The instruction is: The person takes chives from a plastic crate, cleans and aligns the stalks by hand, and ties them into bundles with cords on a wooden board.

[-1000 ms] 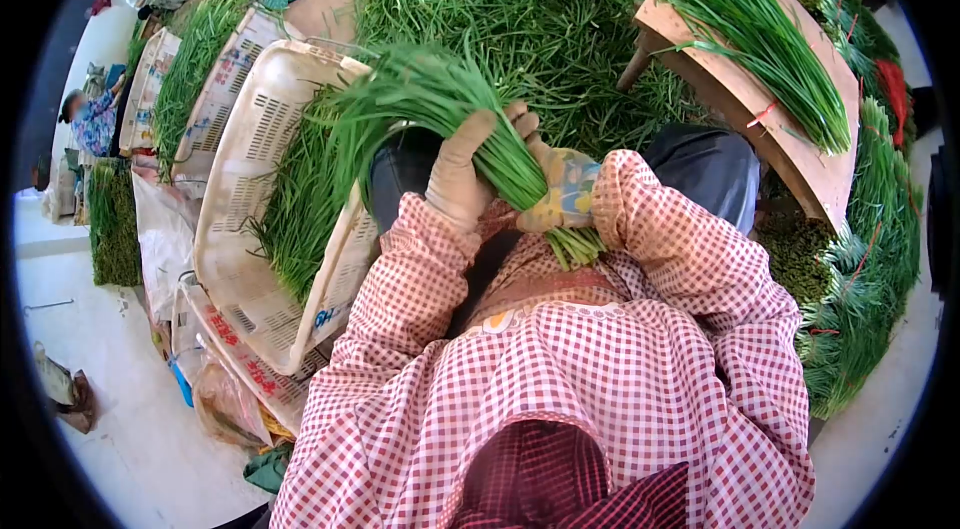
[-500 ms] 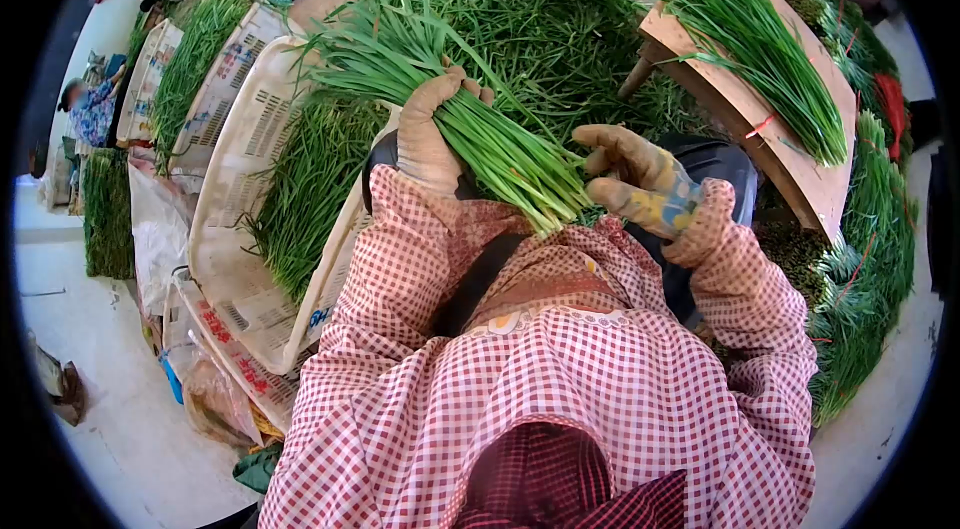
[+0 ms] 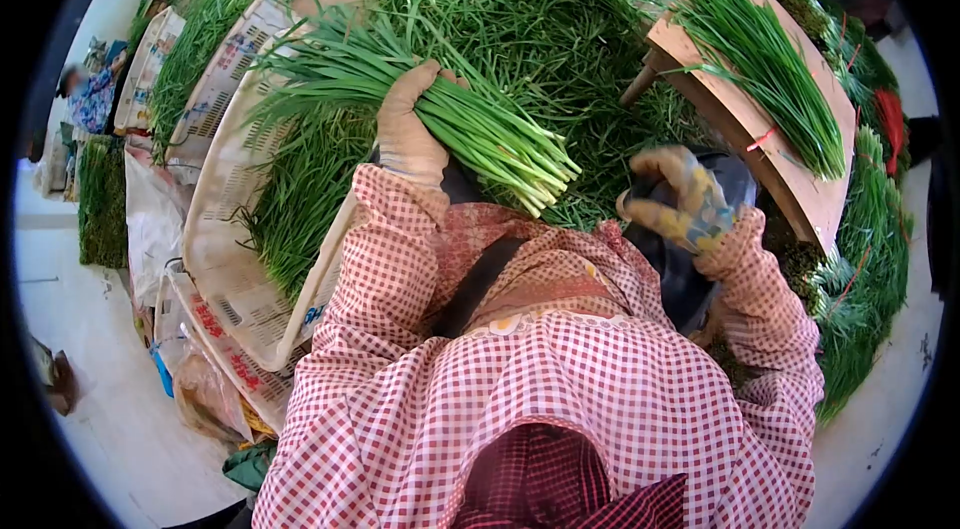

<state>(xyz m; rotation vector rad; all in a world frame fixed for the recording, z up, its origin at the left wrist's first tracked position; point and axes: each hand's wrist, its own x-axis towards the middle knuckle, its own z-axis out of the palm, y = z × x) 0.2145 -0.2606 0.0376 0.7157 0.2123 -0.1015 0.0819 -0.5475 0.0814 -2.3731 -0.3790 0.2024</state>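
Observation:
My left hand, in a tan work glove, is wrapped round a bunch of garlic chives. The pale cut ends point down and right toward my lap, and the green leaves fan out to the upper left. To the right, apart from the bunch, is my right hand in a stained tan, blue and yellow glove. Its fingers are bent and a gap separates them from the thumb, with nothing visible between them. Behind both hands spreads a large pile of loose garlic chives.
A white plastic crate holding chives stands to my left. On the right, a wooden bench bears more chives and a red tie. Tied bunches lie beyond it. Another person sits far left.
My left hand has moved slightly left with the chives, whose cut ends now sit a little higher. My right hand has drawn away to the right, off the cut ends.

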